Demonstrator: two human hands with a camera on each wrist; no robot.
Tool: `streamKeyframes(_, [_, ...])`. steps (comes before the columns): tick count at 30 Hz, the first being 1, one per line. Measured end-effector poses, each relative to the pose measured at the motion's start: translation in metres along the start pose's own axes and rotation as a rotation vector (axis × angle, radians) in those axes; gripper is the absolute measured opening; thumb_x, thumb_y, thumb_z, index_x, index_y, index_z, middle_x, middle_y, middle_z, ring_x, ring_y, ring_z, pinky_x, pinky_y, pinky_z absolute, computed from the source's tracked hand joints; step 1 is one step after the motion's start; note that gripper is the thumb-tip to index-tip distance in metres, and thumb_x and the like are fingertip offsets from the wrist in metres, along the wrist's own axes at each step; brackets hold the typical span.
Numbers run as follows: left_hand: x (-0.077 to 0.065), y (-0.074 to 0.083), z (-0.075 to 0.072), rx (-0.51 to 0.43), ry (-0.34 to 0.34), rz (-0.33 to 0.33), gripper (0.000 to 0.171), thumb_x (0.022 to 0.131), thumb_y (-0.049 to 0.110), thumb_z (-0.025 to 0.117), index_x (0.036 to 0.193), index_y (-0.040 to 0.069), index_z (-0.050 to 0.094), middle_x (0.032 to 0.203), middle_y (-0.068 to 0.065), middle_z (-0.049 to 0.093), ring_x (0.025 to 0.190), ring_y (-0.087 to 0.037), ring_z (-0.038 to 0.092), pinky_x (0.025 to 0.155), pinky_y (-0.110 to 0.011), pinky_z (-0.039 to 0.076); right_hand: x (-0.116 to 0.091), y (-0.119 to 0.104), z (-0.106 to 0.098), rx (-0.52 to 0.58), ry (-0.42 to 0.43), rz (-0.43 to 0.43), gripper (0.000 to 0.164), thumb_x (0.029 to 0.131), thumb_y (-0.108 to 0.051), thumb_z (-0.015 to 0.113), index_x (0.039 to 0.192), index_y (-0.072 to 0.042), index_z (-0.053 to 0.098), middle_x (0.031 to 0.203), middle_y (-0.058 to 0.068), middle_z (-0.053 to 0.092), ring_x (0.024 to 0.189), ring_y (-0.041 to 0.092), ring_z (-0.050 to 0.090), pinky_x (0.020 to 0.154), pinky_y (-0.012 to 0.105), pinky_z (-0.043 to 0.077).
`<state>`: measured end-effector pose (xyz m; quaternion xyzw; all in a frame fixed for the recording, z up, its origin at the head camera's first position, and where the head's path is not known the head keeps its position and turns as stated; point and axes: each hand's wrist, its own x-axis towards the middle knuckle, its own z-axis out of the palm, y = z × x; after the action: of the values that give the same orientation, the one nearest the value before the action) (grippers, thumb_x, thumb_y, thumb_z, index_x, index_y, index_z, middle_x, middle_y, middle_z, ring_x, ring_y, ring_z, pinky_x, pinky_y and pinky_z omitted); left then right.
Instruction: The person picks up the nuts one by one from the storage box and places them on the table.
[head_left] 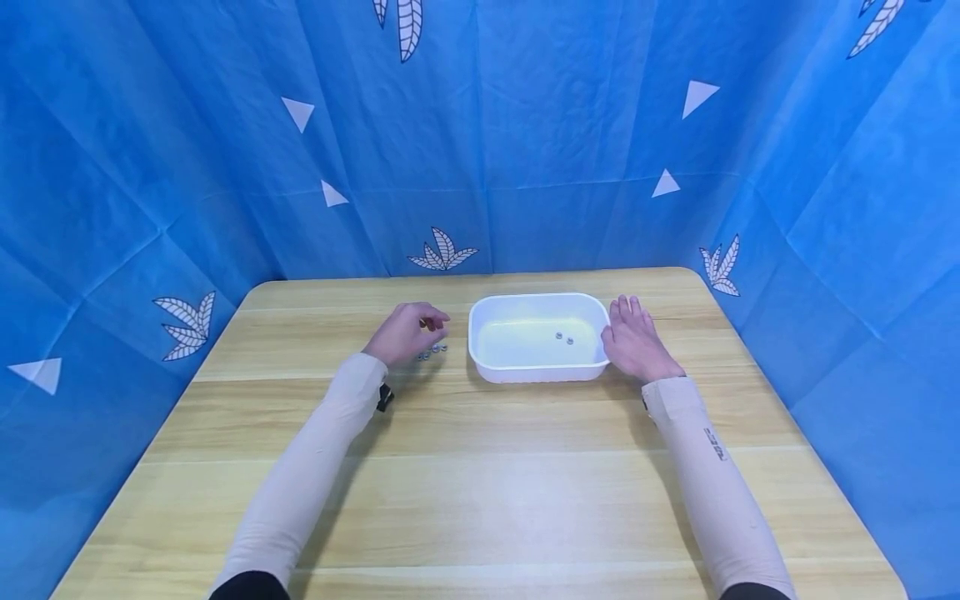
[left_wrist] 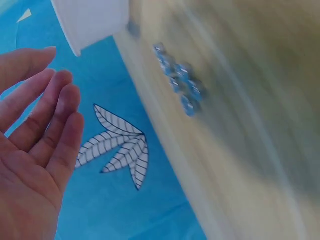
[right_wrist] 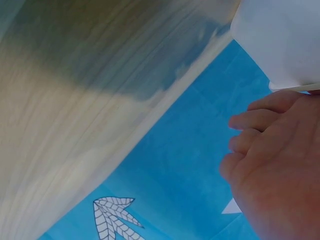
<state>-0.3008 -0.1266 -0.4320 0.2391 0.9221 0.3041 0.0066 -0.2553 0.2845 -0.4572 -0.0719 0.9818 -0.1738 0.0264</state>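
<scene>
My left hand [head_left: 408,332] hovers just left of a white plastic tray [head_left: 540,367], above several small shiny metal pieces that look like nuts [head_left: 435,349]. In the left wrist view its fingers [left_wrist: 67,102] are loosely bent and hold nothing, while the nuts [left_wrist: 182,82] lie in a blurred cluster on the tabletop. Two similar nuts [head_left: 565,338] sit on the tray's floor, right of its middle. At the tray's right end, my right hand [head_left: 637,340] holds the rim, its thumb at the edge; the right wrist view partly hides this grip.
A light wood table [head_left: 480,483] bears everything. Blue cloth [head_left: 555,225] with white leaves and triangles hangs behind and on both sides. The table's far edge runs a short way behind the tray.
</scene>
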Motion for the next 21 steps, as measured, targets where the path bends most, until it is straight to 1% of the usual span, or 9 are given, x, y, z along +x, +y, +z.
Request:
streamKeyframes(7, [0.018,0.022,0.008,-0.025,-0.018,0.068,0.028,0.096,0.016,0.073,0.121,0.002,0.074,0.106,-0.009,0.076,0.096,-0.022,0.070,0.093,-0.039,0.060,0.000,0.000,0.001,0.005,0.007,-0.001,0.065,0.109,-0.026,0.021,0.159,0.013,0.008,0.170,0.032,-0.002,0.159,0.050,-0.007,0.130,0.063,-0.001])
streamKeyframes(10, [0.026,0.034,0.013,-0.028,-0.046,0.069,0.029,0.096,0.016,0.072,0.122,0.001,0.074,0.107,-0.010,0.075,0.096,-0.022,0.069,0.091,-0.037,0.061,0.000,-0.001,0.001,0.014,0.007,-0.004,0.065,0.109,-0.027,0.021,0.159,0.013,0.009,0.170,0.031,-0.004,0.159,0.050,-0.006,0.130,0.063,-0.002])
streamKeyframes(13, [0.033,0.047,0.018,-0.015,-0.071,0.067,0.028,0.096,0.016,0.073,0.122,0.003,0.074,0.106,-0.009,0.075,0.096,-0.021,0.068,0.090,-0.035,0.061,0.000,-0.001,0.001,0.021,0.006,-0.003,0.065,0.109,-0.027,0.021,0.159,0.012,0.008,0.170,0.030,-0.006,0.159,0.048,-0.008,0.130,0.063,-0.002])
streamKeyframes(17, [0.041,0.063,0.029,0.003,-0.100,0.084,0.028,0.096,0.016,0.073,0.121,0.005,0.075,0.107,-0.008,0.076,0.096,-0.020,0.068,0.090,-0.033,0.060,0.000,-0.001,0.001,0.016,0.003,-0.002,0.065,0.109,-0.027,0.021,0.160,0.012,0.008,0.170,0.029,-0.006,0.159,0.047,-0.010,0.130,0.062,-0.002])
streamKeyframes(21, [0.048,0.075,0.043,0.012,-0.137,0.105,0.030,0.095,0.013,0.074,0.123,0.002,0.073,0.109,-0.010,0.077,0.097,-0.020,0.070,0.090,-0.031,0.060,-0.001,-0.002,0.000,0.010,-0.002,0.001,0.065,0.109,-0.027,0.020,0.160,0.011,0.007,0.170,0.029,-0.007,0.159,0.047,-0.010,0.130,0.062,-0.002])
